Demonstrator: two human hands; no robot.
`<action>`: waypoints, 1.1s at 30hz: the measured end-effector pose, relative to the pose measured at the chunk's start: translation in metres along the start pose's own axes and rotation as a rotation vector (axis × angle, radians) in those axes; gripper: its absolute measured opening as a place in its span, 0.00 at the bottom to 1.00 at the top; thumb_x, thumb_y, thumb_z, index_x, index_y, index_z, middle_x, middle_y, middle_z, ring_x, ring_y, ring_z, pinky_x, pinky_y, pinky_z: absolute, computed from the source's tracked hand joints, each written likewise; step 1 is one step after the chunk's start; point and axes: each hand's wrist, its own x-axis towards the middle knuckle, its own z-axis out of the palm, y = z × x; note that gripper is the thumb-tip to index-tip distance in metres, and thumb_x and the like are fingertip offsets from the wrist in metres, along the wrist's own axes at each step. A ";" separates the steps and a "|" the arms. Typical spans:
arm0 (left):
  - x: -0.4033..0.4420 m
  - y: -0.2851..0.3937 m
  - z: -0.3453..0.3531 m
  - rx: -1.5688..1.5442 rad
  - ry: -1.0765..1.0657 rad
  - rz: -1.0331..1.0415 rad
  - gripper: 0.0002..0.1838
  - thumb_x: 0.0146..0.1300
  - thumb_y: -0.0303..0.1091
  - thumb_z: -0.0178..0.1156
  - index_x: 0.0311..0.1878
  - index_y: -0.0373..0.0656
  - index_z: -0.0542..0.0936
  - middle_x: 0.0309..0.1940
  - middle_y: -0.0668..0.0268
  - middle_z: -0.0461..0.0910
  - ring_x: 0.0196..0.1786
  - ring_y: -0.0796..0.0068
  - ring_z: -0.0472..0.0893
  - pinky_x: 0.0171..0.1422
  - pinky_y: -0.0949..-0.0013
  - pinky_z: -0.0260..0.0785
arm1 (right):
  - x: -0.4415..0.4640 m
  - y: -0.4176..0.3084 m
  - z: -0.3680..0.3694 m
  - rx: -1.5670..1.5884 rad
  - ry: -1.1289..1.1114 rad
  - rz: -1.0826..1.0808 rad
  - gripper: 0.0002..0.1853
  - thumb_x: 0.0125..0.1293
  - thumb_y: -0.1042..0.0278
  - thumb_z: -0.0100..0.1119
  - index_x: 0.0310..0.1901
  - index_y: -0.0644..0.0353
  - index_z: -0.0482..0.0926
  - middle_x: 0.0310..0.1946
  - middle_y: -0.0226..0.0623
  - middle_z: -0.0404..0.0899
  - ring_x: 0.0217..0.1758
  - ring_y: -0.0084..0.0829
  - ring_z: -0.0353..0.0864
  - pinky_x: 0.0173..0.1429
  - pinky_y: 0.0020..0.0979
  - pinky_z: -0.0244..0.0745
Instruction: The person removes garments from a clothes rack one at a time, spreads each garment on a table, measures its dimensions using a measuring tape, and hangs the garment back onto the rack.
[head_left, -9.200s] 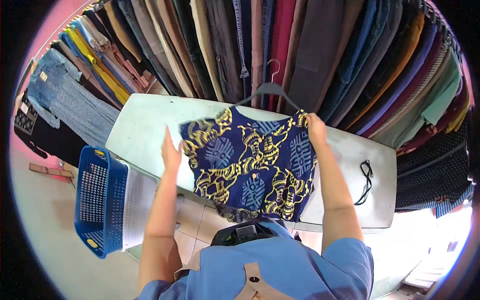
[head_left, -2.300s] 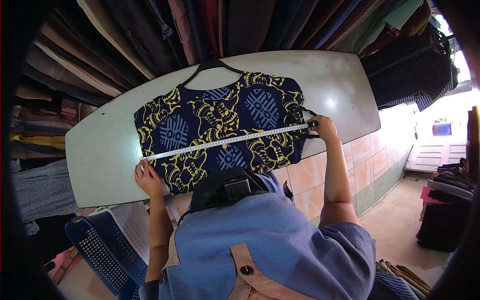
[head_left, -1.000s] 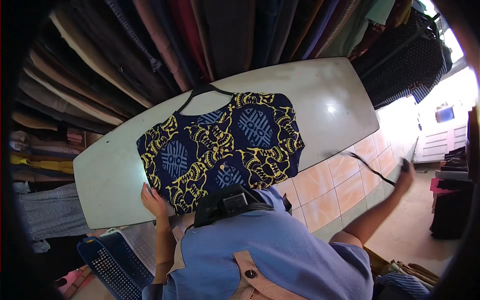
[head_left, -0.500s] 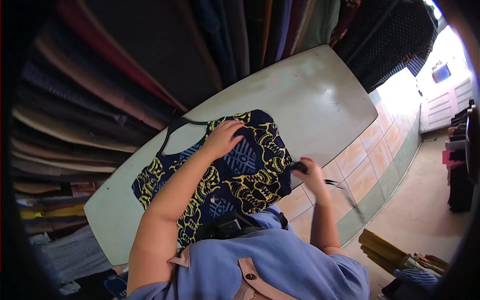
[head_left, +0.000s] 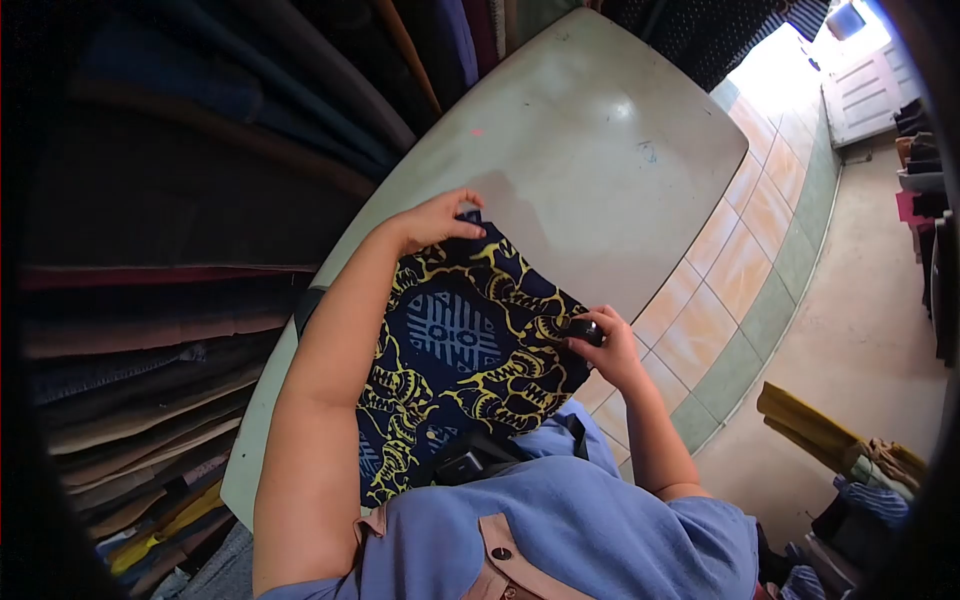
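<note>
A navy cloth bag (head_left: pixel 450 335) with a yellow and pale-blue pattern lies between my hands, its near part against my body. My left hand (head_left: pixel 440 222) pinches its upper corner, thumb and fingers curled on the cloth's edge. At the bag's right edge, my right hand (head_left: pixel 615 350) is closed around black-handled scissors (head_left: pixel 583 331); their blades are hidden now. Part of a black strap (head_left: pixel 308 305) shows beyond my left forearm, which covers the bag's left side.
The pale table (head_left: pixel 590 150) stretches away under the bag. Folded clothes (head_left: pixel 130 400) are stacked along the left, with dark garments hanging at the far side. Tiled floor (head_left: pixel 705 310) lies to the right, and more clothes (head_left: pixel 860 470) are piled at lower right.
My left hand has gone from lying flat on the bag to pinching its corner, raising that edge. The bag has turned and bunched. The scissor blades, visible earlier, are now out of sight.
</note>
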 end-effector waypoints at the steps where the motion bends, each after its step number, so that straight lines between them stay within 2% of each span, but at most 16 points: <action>1: 0.010 -0.010 -0.003 -0.106 0.007 0.190 0.20 0.55 0.22 0.61 0.51 0.45 0.71 0.45 0.67 0.74 0.49 0.77 0.73 0.52 0.74 0.66 | 0.000 0.000 0.001 -0.012 0.034 -0.022 0.18 0.46 0.67 0.71 0.40 0.62 0.80 0.39 0.39 0.76 0.42 0.39 0.78 0.46 0.34 0.74; 3: 0.017 -0.022 0.002 -0.220 0.015 0.379 0.22 0.55 0.18 0.59 0.53 0.46 0.69 0.50 0.66 0.73 0.53 0.76 0.72 0.55 0.74 0.65 | -0.001 0.002 0.007 -0.037 0.070 -0.038 0.18 0.46 0.68 0.71 0.40 0.62 0.80 0.40 0.40 0.76 0.42 0.40 0.78 0.46 0.33 0.74; 5: 0.019 -0.027 0.009 -0.269 0.354 0.422 0.26 0.54 0.13 0.55 0.55 0.46 0.68 0.58 0.66 0.68 0.57 0.73 0.70 0.58 0.72 0.64 | -0.001 -0.005 0.013 -0.127 0.149 -0.023 0.18 0.46 0.68 0.71 0.41 0.61 0.80 0.40 0.41 0.76 0.42 0.40 0.78 0.46 0.34 0.74; 7: 0.014 -0.031 0.018 0.009 0.557 0.527 0.25 0.54 0.15 0.56 0.55 0.45 0.69 0.64 0.65 0.62 0.59 0.70 0.70 0.59 0.71 0.64 | 0.000 -0.005 0.016 -0.173 0.165 -0.014 0.17 0.47 0.68 0.70 0.41 0.61 0.80 0.41 0.41 0.76 0.43 0.41 0.78 0.46 0.34 0.74; 9: -0.007 -0.020 0.035 0.679 1.150 0.631 0.20 0.53 0.17 0.57 0.50 0.44 0.74 0.49 0.62 0.75 0.52 0.64 0.75 0.56 0.67 0.66 | 0.001 -0.003 0.014 -0.289 0.300 -0.051 0.17 0.46 0.72 0.69 0.40 0.62 0.79 0.42 0.42 0.77 0.43 0.39 0.79 0.46 0.33 0.73; 12: -0.033 -0.029 0.070 0.346 0.860 0.602 0.12 0.56 0.21 0.56 0.43 0.42 0.79 0.43 0.61 0.78 0.46 0.67 0.78 0.52 0.69 0.68 | 0.002 -0.010 0.002 -0.318 0.442 -0.141 0.17 0.49 0.68 0.68 0.42 0.60 0.78 0.47 0.45 0.77 0.45 0.43 0.80 0.44 0.35 0.75; 13: -0.037 -0.034 0.089 -0.011 0.667 0.500 0.09 0.59 0.24 0.56 0.41 0.42 0.81 0.38 0.63 0.80 0.43 0.72 0.79 0.47 0.71 0.70 | 0.001 -0.017 -0.001 -0.318 0.438 -0.140 0.17 0.49 0.68 0.68 0.42 0.60 0.78 0.47 0.45 0.77 0.45 0.43 0.80 0.44 0.35 0.75; 15: -0.041 -0.041 0.121 -0.186 0.369 0.475 0.12 0.65 0.26 0.52 0.49 0.41 0.80 0.39 0.66 0.80 0.39 0.78 0.77 0.46 0.74 0.70 | -0.001 -0.030 -0.003 -0.157 0.256 0.046 0.16 0.51 0.69 0.66 0.42 0.61 0.77 0.46 0.47 0.78 0.44 0.43 0.80 0.44 0.36 0.75; 19: -0.044 -0.028 0.146 -0.604 0.039 0.118 0.14 0.65 0.36 0.58 0.49 0.40 0.80 0.36 0.71 0.80 0.36 0.85 0.76 0.42 0.79 0.71 | -0.005 -0.045 0.019 -0.266 0.234 -0.215 0.16 0.53 0.69 0.63 0.44 0.59 0.75 0.37 0.44 0.78 0.40 0.47 0.79 0.43 0.39 0.75; 23: -0.041 -0.022 0.137 -0.627 0.062 0.080 0.12 0.65 0.35 0.58 0.46 0.39 0.81 0.37 0.71 0.81 0.35 0.85 0.77 0.45 0.79 0.74 | -0.002 -0.051 0.032 -0.297 0.259 -0.187 0.16 0.53 0.70 0.63 0.45 0.58 0.76 0.37 0.42 0.79 0.38 0.45 0.80 0.41 0.37 0.76; 26: -0.038 -0.017 0.129 -0.711 0.069 -0.073 0.07 0.61 0.33 0.63 0.39 0.40 0.82 0.32 0.72 0.81 0.32 0.85 0.77 0.37 0.80 0.71 | 0.000 -0.049 0.036 -0.324 0.272 -0.199 0.15 0.54 0.69 0.63 0.44 0.57 0.76 0.37 0.41 0.78 0.37 0.45 0.80 0.40 0.37 0.76; 28: -0.029 -0.023 0.118 -0.393 0.261 0.142 0.05 0.59 0.31 0.63 0.35 0.40 0.82 0.29 0.69 0.81 0.31 0.81 0.78 0.37 0.78 0.71 | 0.001 -0.047 0.038 -0.336 0.269 -0.184 0.15 0.54 0.68 0.63 0.44 0.57 0.76 0.37 0.41 0.78 0.37 0.45 0.80 0.40 0.37 0.76; 29: -0.015 -0.033 0.110 -0.090 0.531 0.285 0.05 0.57 0.30 0.63 0.34 0.40 0.81 0.27 0.66 0.82 0.30 0.78 0.80 0.35 0.73 0.71 | 0.000 -0.045 0.037 -0.346 0.284 -0.145 0.15 0.54 0.68 0.62 0.44 0.57 0.76 0.37 0.41 0.78 0.37 0.45 0.80 0.40 0.38 0.76; 30: -0.011 -0.027 0.100 -0.096 0.737 0.390 0.06 0.55 0.33 0.63 0.34 0.42 0.81 0.25 0.64 0.81 0.29 0.73 0.80 0.34 0.69 0.70 | -0.001 -0.042 0.037 -0.357 0.297 -0.105 0.15 0.54 0.67 0.62 0.44 0.57 0.76 0.37 0.41 0.78 0.38 0.46 0.80 0.40 0.39 0.75; 31: -0.009 -0.022 0.087 0.051 0.852 0.277 0.06 0.55 0.34 0.63 0.34 0.44 0.82 0.24 0.64 0.81 0.26 0.68 0.80 0.33 0.68 0.70 | -0.002 -0.038 0.037 -0.358 0.296 -0.102 0.15 0.54 0.67 0.62 0.44 0.57 0.76 0.37 0.41 0.78 0.38 0.46 0.80 0.40 0.39 0.75; 33: -0.005 -0.013 0.071 0.116 0.879 0.239 0.05 0.57 0.31 0.61 0.36 0.43 0.81 0.28 0.66 0.82 0.30 0.73 0.80 0.36 0.70 0.69 | -0.002 -0.030 0.039 -0.381 0.290 -0.081 0.16 0.54 0.67 0.62 0.45 0.56 0.76 0.38 0.41 0.77 0.39 0.46 0.79 0.41 0.40 0.75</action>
